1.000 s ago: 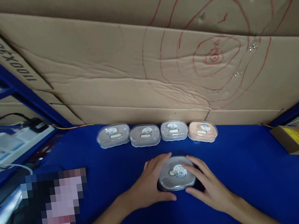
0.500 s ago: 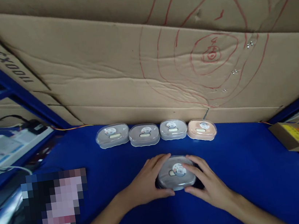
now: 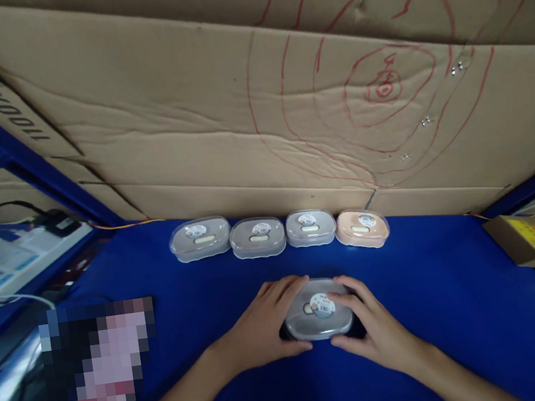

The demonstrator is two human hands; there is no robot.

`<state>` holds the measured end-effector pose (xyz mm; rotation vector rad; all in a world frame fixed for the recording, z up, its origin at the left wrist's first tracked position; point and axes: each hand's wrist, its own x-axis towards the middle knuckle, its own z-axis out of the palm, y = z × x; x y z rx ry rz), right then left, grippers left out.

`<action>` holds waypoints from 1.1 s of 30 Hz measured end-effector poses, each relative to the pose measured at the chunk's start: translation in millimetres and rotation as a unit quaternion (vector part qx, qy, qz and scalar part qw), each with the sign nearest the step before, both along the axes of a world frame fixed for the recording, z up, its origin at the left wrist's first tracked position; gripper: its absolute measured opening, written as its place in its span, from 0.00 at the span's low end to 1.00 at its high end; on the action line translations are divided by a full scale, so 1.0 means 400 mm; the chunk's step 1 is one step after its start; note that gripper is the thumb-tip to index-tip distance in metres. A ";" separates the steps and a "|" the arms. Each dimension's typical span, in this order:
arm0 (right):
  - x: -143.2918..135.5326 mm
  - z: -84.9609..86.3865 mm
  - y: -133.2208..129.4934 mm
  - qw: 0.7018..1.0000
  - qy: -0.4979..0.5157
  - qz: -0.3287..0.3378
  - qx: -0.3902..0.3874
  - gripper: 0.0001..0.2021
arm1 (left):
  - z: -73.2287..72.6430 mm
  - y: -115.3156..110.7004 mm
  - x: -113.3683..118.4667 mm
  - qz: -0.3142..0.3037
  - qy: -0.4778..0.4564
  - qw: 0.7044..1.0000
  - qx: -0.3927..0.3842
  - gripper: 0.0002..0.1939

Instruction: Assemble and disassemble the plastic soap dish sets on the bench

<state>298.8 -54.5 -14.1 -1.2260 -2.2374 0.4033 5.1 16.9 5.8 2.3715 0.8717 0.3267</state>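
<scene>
The grey, clear-lidded oval plastic box [image 3: 318, 310] is left of the peach oval plastic box [image 3: 362, 229] and nearer the person. It is probably light, stiff and slick, best held by its rounded ends. The grip is part-spread: left hand [image 3: 264, 326] and right hand [image 3: 376, 325] clasp those ends.

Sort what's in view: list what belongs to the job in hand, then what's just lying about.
In the job:
- Grey lidded box, between left fingers and right fingers
- Probably the row behind: three grey boxes and a peach box

Lying about:
- Power strip, left
- Cardboard carton with yellow print, right
</scene>
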 end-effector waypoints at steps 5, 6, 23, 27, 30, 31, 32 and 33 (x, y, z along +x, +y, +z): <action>0.005 -0.012 0.006 0.999 0.032 -0.001 -0.045 0.31 | 0.001 -0.008 0.002 0.001 -0.004 1.000 0.009 0.57; 0.008 -0.013 0.008 0.998 0.036 -0.002 -0.059 0.31 | 0.000 -0.008 0.003 -0.002 -0.004 1.000 0.011 0.57; 0.028 -0.024 0.013 0.985 0.032 -0.036 -0.165 0.54 | -0.021 -0.013 0.007 0.000 -0.021 0.999 0.025 0.55; 0.030 -0.027 0.011 0.987 0.029 -0.023 -0.158 0.55 | -0.017 -0.008 0.007 -0.006 -0.020 1.000 0.017 0.55; 0.030 -0.028 0.011 0.987 0.027 -0.019 -0.157 0.56 | -0.012 -0.005 0.005 -0.012 -0.021 1.000 0.007 0.54; 0.029 -0.028 0.010 0.987 0.026 -0.019 -0.157 0.56 | -0.010 -0.004 0.005 -0.013 -0.024 1.000 0.003 0.53; 0.028 -0.029 0.010 0.987 0.024 -0.020 -0.156 0.56 | -0.009 -0.004 0.005 -0.014 -0.026 1.000 -0.003 0.53; 0.027 -0.029 0.010 0.987 0.023 -0.021 -0.155 0.56 | -0.009 -0.003 0.005 -0.014 -0.030 0.999 -0.009 0.54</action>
